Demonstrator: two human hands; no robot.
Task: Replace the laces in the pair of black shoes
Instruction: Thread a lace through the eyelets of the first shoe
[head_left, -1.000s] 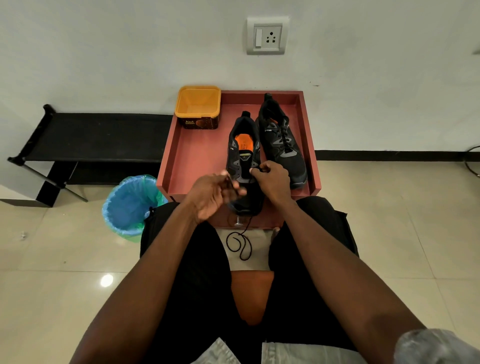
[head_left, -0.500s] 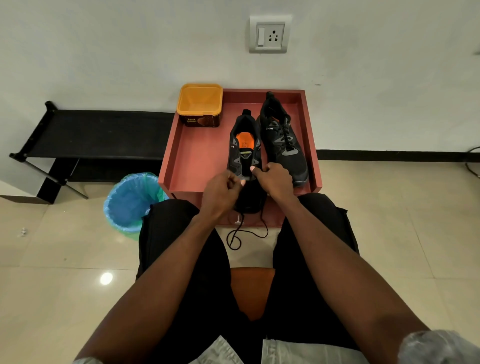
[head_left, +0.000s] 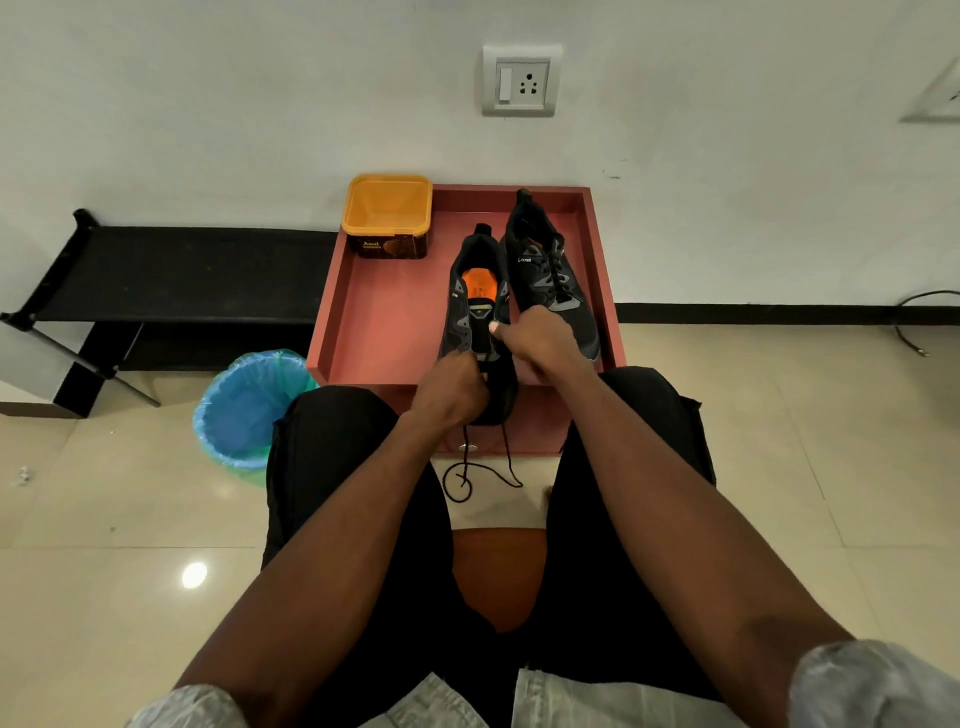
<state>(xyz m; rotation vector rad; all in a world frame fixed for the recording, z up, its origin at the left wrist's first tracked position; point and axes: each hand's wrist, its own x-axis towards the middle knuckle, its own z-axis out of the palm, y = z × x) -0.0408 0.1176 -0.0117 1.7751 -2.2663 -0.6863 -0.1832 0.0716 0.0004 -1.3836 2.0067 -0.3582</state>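
both hands pinch the lace (head_left: 467, 475) at the near shoe (head_left: 480, 312) by the tray's (head_left: 374, 322) front edge: left hand (head_left: 452, 384), right hand (head_left: 540, 340).

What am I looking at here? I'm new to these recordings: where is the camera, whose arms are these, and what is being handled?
There is no robot here. A seated person wears one wide-angle camera on the head, looking forward and down, so the two forearms entering from the bottom are their own.

In front of the knees stands a red tray against the wall. On it are two black shoes and a yellow tub in the far left corner. The far shoe has laces in it. The near shoe, with an orange insole showing, is the one being worked on.

The left hand and right hand are curled at the front of the near shoe, apparently threading a black lace whose loose ends hang down towards the floor. The exact grip is hidden.

A blue-lined bin and a black rack stand to the left.
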